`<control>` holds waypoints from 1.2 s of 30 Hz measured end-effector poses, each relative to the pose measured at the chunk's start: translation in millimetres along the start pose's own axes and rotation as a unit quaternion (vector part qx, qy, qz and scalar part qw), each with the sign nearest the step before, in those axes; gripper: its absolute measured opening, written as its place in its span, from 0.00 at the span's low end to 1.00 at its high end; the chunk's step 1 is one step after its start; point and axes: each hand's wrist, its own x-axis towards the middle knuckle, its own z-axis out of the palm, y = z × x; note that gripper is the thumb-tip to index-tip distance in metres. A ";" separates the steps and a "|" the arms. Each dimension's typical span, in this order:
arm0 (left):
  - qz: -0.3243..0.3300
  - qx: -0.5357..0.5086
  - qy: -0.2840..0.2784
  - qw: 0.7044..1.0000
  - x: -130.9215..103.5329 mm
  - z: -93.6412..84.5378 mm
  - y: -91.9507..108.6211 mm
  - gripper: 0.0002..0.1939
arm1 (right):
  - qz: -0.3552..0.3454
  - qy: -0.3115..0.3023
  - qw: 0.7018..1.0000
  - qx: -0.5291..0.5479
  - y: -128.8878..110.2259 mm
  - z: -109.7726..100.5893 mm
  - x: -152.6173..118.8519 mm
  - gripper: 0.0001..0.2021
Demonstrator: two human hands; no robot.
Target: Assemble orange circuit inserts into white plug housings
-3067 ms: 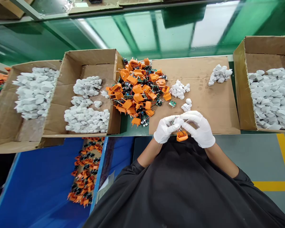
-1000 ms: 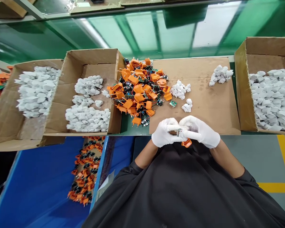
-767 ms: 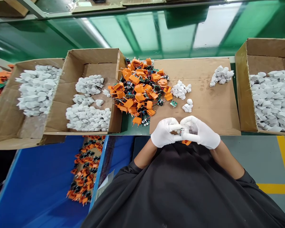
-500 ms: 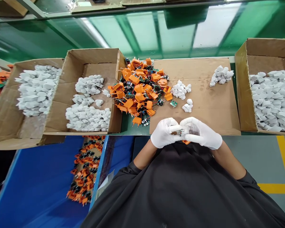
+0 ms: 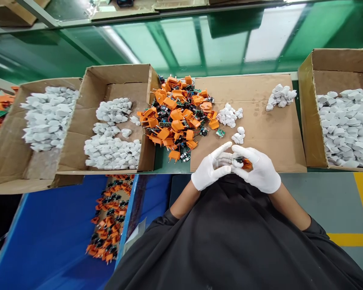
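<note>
In a white glove, my right hand [image 5: 260, 171] is closed round an orange plug [image 5: 247, 164] at the front edge of the cardboard sheet. A small dark part and a white lump show at the plug's inner end, partly hidden by fingers. My left hand [image 5: 208, 171], also gloved in white, faces it with thumb and fingers apart, its fingertips close to the white lump. Just beyond the hands lie a small cluster of white lumps [image 5: 238, 135], a larger cluster [image 5: 229, 115] and a loose green circuit board [image 5: 220, 133].
A heap of orange plugs with wired circuit boards [image 5: 177, 125] lies left of the cardboard sheet [image 5: 260, 137]. Cardboard boxes holding white lumps stand left [image 5: 145, 157] and right [image 5: 319, 149]. Another white pile [image 5: 280, 96] sits far right on the sheet. More orange plugs [image 5: 109, 225] lie below, left.
My hands have drawn apart a little. The left fingers have spread, and the plug now shows in my right hand with the white lump at its end.
</note>
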 end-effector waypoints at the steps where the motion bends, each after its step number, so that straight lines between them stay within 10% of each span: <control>1: -0.027 -0.021 0.014 0.999 1.4 2.6 1.0 0.44 | -0.015 -0.002 1.000 -0.016 -0.8 1.4 1.3 0.25; 24: -0.103 -0.229 0.051 0.967 6.7 15.4 -8.2 0.37 | 0.120 -0.036 0.971 0.206 0.4 -3.5 6.8 0.05; 36: -0.093 -0.186 0.023 0.978 11.0 17.1 -15.0 0.41 | 0.206 -0.080 0.939 0.264 -0.7 -4.3 3.9 0.15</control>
